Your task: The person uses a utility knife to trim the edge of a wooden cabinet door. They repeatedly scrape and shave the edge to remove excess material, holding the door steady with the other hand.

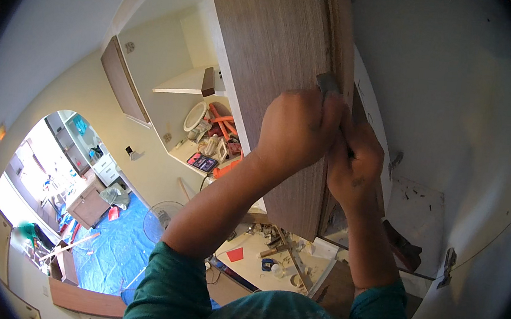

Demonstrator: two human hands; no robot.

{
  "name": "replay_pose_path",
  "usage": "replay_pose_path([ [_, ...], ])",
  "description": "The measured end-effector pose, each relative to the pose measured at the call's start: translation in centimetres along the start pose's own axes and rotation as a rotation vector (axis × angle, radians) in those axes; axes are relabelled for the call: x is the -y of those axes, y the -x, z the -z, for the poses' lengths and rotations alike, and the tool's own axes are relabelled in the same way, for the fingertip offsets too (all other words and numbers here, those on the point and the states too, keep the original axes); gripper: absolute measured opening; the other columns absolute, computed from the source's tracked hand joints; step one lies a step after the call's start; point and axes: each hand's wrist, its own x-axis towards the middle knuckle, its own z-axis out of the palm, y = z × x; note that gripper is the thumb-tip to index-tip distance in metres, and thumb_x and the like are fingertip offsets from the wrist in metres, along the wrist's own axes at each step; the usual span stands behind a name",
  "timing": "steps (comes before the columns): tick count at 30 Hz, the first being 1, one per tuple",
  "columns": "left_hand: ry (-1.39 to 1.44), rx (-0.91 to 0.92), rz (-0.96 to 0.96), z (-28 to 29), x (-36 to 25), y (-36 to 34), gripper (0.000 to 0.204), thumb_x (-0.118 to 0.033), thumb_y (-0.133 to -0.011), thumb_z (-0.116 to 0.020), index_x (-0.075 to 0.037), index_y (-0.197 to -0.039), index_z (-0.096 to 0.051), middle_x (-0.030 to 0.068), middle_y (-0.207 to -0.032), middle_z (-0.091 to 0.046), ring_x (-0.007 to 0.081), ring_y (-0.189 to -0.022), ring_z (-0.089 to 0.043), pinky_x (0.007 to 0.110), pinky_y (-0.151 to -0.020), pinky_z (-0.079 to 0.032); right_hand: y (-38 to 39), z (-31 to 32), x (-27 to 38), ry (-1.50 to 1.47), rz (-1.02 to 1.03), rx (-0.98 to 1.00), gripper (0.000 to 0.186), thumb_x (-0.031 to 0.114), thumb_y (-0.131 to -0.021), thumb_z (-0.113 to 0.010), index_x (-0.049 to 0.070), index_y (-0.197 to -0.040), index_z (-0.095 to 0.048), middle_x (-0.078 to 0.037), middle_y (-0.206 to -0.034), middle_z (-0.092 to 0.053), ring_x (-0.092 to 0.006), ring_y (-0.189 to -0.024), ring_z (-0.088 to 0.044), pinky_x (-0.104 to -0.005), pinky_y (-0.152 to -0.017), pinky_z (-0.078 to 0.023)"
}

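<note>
A brown wood-grain cabinet panel (271,45) stands upright right in front of me. My left hand (298,127) is closed at the panel's right edge. From the top of its fist sticks a short, flat, dark grey piece (327,81), which looks like the end of a hand tool; its exact kind is hidden by the fingers. My right hand (357,162) is closed just below and to the right, pressed close against the left. What its fingers hold, if anything, cannot be made out. Both hands rest along the brown edge strip (341,39).
An open cabinet shelf (183,83) at left holds orange tools and a phone (202,162). Below, a cluttered worktop (253,250) carries wood scraps and a tape roll. A blue tarp (108,250) covers the far floor, near a person (33,234) in green. A fan (162,218) stands nearby.
</note>
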Motion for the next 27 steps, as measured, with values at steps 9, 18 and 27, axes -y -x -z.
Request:
replay_pose_path([
  [9, -0.176, 0.014, -0.179, 0.7, -0.5, -0.9, 0.021, -0.017, -0.095, -0.053, -0.002, -0.091, -0.067, 0.0219, -0.075, -0.064, 0.0384, -0.067, -0.067, 0.044, -0.059, -0.052, -0.6, -0.2, -0.4, -0.004, 0.03, -0.022, 0.038, 0.004, -0.093, -0.062, -0.002, -0.13, -0.061, -0.013, -0.082, -0.059, -0.0217, -0.069, -0.06, -0.0331, -0.059, -0.047],
  [18, -0.242, 0.024, -0.204, 1.0, -0.6, -1.6, 0.021, -0.016, -0.095, -0.052, -0.003, -0.09, -0.068, 0.0207, -0.075, -0.066, 0.0374, -0.067, -0.068, 0.043, -0.059, -0.053, -1.1, 0.0, -0.7, -0.006, 0.025, -0.008, 0.039, 0.003, -0.092, -0.061, -0.003, -0.13, -0.061, -0.015, -0.082, -0.06, -0.0236, -0.069, -0.061, -0.0344, -0.061, -0.048],
  [27, -0.169, 0.013, -0.164, 1.5, -0.6, -1.7, 0.023, -0.022, -0.094, -0.054, -0.004, -0.083, -0.063, 0.021, -0.075, -0.065, 0.0415, -0.067, -0.067, 0.048, -0.057, -0.054, -1.5, -0.2, 0.0, -0.038, -0.006, -0.014, 0.039, 0.003, -0.09, -0.062, -0.001, -0.129, -0.062, -0.017, -0.085, -0.061, -0.0279, -0.072, -0.062, -0.0369, -0.064, -0.049],
])
